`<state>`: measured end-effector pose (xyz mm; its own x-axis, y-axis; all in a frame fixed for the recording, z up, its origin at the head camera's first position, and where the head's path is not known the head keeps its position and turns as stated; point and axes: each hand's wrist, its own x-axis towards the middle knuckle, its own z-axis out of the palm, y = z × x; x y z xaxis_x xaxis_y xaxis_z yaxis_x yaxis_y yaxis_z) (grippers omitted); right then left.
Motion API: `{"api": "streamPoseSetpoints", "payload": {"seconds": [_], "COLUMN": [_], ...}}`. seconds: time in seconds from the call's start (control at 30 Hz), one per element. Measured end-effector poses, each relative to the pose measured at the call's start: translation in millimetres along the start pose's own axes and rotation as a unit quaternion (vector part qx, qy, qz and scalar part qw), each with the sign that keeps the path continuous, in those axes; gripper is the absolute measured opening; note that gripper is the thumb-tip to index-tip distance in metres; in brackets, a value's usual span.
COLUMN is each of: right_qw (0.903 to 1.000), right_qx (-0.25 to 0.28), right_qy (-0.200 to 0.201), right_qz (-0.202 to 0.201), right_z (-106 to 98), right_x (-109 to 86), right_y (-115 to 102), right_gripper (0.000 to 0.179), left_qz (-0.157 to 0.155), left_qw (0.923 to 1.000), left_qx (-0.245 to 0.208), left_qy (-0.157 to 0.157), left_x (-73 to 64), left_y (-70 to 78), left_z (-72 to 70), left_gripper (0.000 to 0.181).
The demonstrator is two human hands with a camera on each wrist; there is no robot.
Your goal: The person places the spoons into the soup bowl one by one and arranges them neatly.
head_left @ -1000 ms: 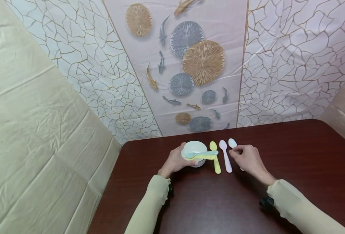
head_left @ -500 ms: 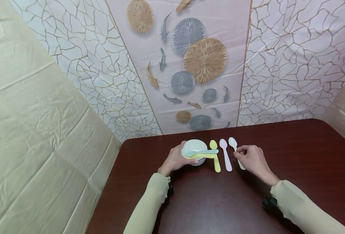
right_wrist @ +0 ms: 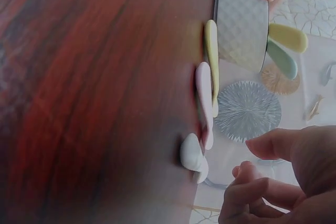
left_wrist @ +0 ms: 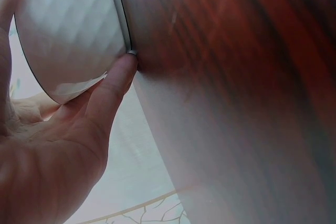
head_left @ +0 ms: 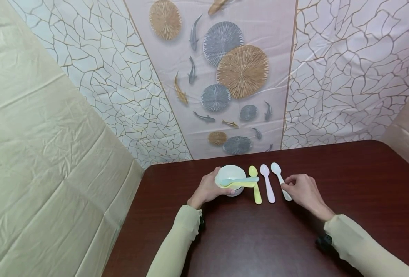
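My left hand grips the side of a white bowl with a faceted outer wall, which stands on the table. A green spoon and a yellow spoon rest in the bowl, their handles sticking out over its right rim. To the right of it lie a second yellow spoon, a pink spoon and a white spoon, roughly side by side. My right hand hovers beside the white spoon's handle. In the right wrist view a gap shows between its thumb and loosely bent fingers, with nothing held.
The dark red-brown table has its back edge just behind the bowl and spoons. Behind it hangs a patterned cloth with fish and round motifs. A plain beige cloth covers the left side.
My right hand has shifted to the right, off the white spoon's handle, uncovering more of it. The spoon now lies released on the table. My left hand keeps its grip on the bowl.
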<state>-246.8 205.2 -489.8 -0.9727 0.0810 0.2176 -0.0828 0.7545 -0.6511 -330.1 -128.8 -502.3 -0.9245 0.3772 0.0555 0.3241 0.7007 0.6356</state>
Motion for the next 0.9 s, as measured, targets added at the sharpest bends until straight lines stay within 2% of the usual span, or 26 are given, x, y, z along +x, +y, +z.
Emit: {"api": "streamPoseSetpoints", "payload": {"seconds": [0.23,0.47,0.7,0.9], "right_qw": [0.9999,0.9995,0.999,0.9977], "right_qx": [-0.005,-0.009,-0.014,-0.019], "right_qy": [-0.01,-0.022,-0.032,-0.049], "right_qz": [0.003,0.02,0.028,0.042], "right_z": [1.2,1.1,1.8,3.1], "right_x": [-0.6,-0.6,-0.1,-0.5], "right_y": [4.3,6.5,10.5,14.1], "right_gripper": [0.021,0.022,0.022,0.024], "left_qz": [-0.001,0.0,-0.007,-0.007], "left_qw": [1.0,1.0,0.9999,1.0], "left_qx": [-0.002,0.0,-0.008,-0.007], "left_qy": [-0.001,0.001,0.0,-0.001], "left_x": [0.6,0.8,0.5,0.3], "left_y": [-1.0,-0.9,0.2,0.0], "left_z": [0.3,0.2,-0.3,0.0], "left_gripper": [0.108,0.103,0.11,0.103]}}
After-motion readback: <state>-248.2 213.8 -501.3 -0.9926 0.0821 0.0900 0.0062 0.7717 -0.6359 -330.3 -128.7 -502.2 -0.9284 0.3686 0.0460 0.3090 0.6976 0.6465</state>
